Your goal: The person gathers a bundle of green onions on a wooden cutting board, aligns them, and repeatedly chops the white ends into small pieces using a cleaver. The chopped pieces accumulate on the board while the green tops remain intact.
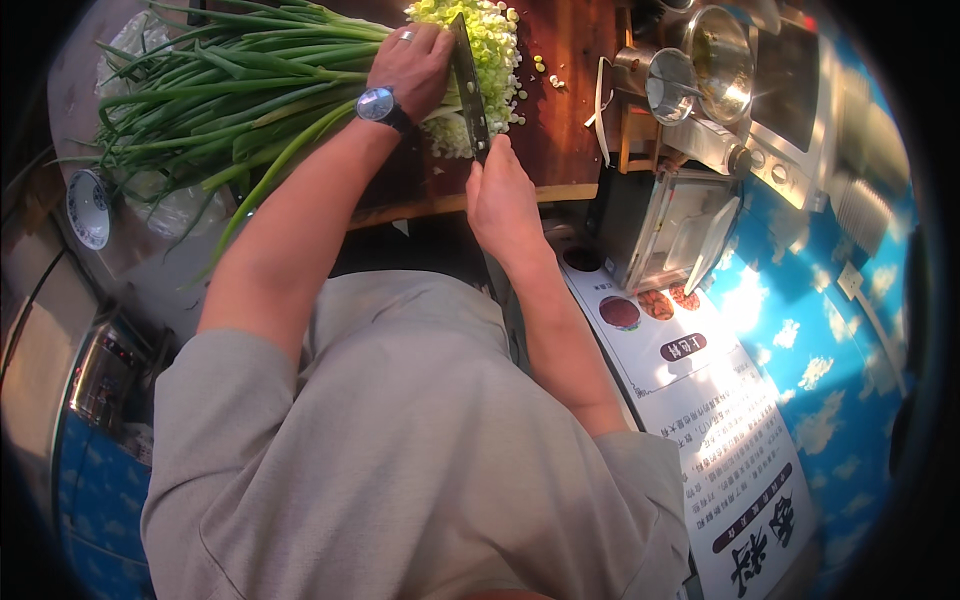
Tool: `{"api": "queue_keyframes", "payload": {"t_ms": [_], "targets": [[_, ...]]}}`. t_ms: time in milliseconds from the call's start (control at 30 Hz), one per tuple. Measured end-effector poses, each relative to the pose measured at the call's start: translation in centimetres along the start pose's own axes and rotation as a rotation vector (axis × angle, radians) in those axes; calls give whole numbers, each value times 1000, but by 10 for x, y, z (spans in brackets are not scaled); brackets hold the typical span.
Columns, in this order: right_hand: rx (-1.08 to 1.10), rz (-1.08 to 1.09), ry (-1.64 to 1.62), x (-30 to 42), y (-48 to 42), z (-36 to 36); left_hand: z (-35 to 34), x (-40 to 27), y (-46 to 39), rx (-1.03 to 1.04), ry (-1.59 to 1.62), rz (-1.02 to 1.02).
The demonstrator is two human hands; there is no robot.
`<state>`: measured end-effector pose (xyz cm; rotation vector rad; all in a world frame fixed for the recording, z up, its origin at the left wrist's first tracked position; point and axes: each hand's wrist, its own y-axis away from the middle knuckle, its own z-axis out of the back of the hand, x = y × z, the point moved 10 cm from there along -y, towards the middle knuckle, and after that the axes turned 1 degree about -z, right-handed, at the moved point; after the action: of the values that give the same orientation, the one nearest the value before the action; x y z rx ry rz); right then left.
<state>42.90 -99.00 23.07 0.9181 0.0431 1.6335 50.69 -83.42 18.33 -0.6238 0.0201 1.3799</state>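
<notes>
My left hand (pixel 412 66) presses down on the white ends of a large bunch of green onions (pixel 255 97), its fingers close against the blade. In my right hand (pixel 504 196) is the handle of a kitchen knife (pixel 469 86), whose dark blade points away from me with bits of onion stuck to it. Chopped green onion (pixel 495 52) is heaped on the blade's right side and spills towards me below it. All this rests on a reddish-brown wooden cutting board (pixel 559 142). The long green leaves spread left, past the board's edge.
Right of the board stand a metal pot (pixel 667 82), a steel bowl (pixel 718 64) and a lidded clear container (pixel 682 232). A blue-and-white bowl (pixel 88 208) and a plastic bag (pixel 180 214) lie at left. A printed poster (pixel 720 420) bears writing at lower right.
</notes>
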Motion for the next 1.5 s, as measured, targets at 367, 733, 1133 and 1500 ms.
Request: {"api": "queue_keyframes", "payload": {"t_ms": [367, 733, 1133, 1500], "targets": [[-27, 37, 25, 6, -35, -2, 7, 0, -5, -2, 17, 19], [-132, 89, -6, -1, -65, -29, 5, 1, -2, -5, 7, 35], [-90, 58, -14, -5, -30, -24, 1, 4, 0, 5, 21, 40], [3, 46, -3, 7, 1, 3, 4, 5, -2, -17, 70, 50]]}}
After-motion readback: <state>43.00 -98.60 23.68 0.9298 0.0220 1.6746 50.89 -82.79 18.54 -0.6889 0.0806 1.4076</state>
